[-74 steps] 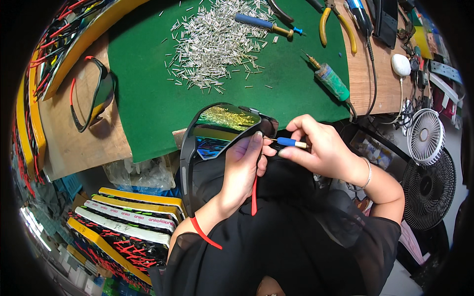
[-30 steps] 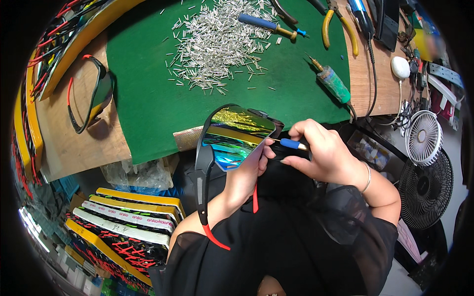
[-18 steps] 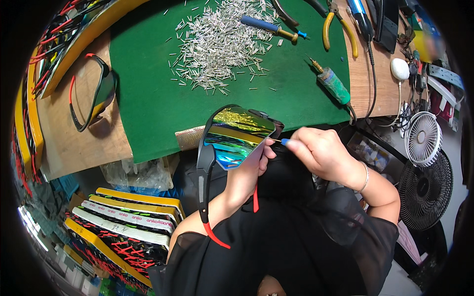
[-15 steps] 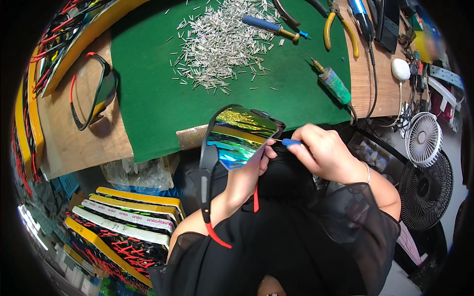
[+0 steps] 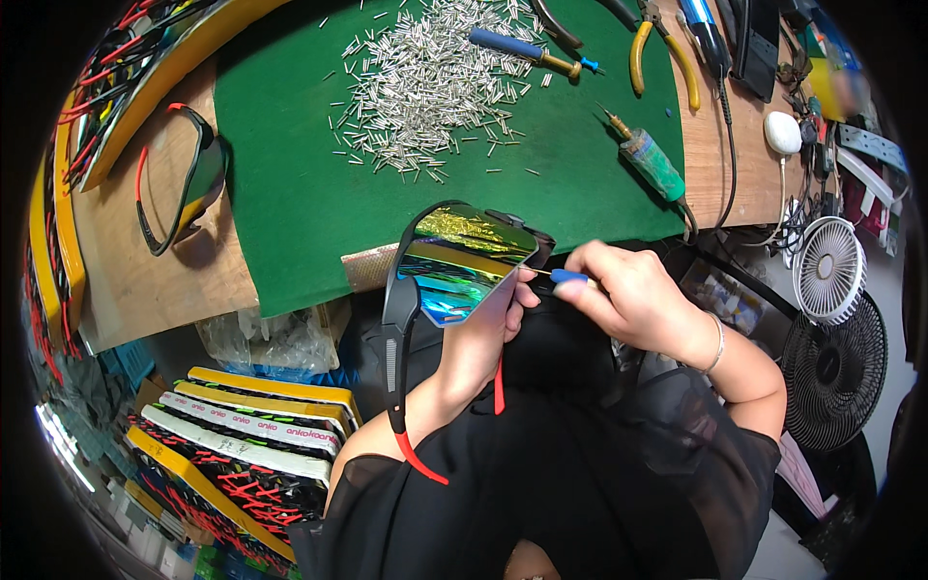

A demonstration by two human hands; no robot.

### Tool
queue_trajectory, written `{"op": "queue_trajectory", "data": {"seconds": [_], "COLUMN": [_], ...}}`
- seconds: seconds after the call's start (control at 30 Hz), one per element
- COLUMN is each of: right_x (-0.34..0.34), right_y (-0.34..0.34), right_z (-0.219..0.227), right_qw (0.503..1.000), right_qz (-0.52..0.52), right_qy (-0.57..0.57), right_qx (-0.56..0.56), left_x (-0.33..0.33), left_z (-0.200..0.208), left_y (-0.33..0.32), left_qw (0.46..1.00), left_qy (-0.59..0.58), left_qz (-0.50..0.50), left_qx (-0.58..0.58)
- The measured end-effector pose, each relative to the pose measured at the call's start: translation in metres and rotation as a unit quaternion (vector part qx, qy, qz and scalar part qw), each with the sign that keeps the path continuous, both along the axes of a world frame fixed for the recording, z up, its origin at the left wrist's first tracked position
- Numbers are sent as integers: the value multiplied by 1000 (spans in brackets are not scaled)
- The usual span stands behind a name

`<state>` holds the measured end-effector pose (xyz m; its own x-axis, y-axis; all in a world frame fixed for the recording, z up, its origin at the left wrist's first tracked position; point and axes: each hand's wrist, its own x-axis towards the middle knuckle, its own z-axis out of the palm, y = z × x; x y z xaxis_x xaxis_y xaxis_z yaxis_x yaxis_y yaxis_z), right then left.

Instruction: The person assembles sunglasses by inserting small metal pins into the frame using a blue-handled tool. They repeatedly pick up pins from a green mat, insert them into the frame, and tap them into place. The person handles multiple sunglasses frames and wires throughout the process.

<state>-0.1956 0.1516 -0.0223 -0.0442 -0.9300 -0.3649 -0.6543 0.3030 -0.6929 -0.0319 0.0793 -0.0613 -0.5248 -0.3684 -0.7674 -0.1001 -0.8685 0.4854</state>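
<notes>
My left hand (image 5: 483, 333) is closed around a pair of sunglasses (image 5: 454, 266), with a mirrored lens and black arms ending in red tips. One arm hangs down over my left wrist. In my right hand (image 5: 628, 295) I pinch the blue handle of a small screwdriver (image 5: 568, 277). Its thin shaft points left and meets the edge of the sunglasses near my left fingertips; the exact contact is hidden. On the green mat (image 5: 309, 193) beyond lies a heap of small silver pins (image 5: 425, 97).
Another pair of sunglasses (image 5: 184, 184) rests at the mat's left. A blue-handled tool (image 5: 512, 43), a green soldering iron (image 5: 652, 164) and yellow-handled pliers (image 5: 640, 58) lie at the right. Yellow-edged racks of sunglasses (image 5: 232, 454) stand lower left, fans (image 5: 829, 271) at the right.
Both hands, the sunglasses and the screwdriver have shifted very slightly left. The right wrist has turned a little, and the screwdriver stays at the lens edge.
</notes>
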Motion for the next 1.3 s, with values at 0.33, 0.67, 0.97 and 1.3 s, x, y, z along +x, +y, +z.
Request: {"op": "queue_trajectory", "data": {"seconds": [0.33,0.67,0.97,1.3], "right_x": [-1,-1,-1,0], "right_y": [7,5,6,7], "right_z": [-10,-7,-7,-8], "right_qw": [998,996,999,999], "right_qz": [30,21,24,22], "right_qy": [12,42,20,28], "right_qx": [-55,-73,-40,-36], "left_x": [0,1,-2,-1], "left_z": [-1,-1,3,1], "left_y": [1,0,-1,-1], "left_qw": [1000,1000,1000,1000], "left_qy": [5,6,-4,3], "left_qz": [1,-4,3,3], "left_qx": [-1,-13,18,-2]}}
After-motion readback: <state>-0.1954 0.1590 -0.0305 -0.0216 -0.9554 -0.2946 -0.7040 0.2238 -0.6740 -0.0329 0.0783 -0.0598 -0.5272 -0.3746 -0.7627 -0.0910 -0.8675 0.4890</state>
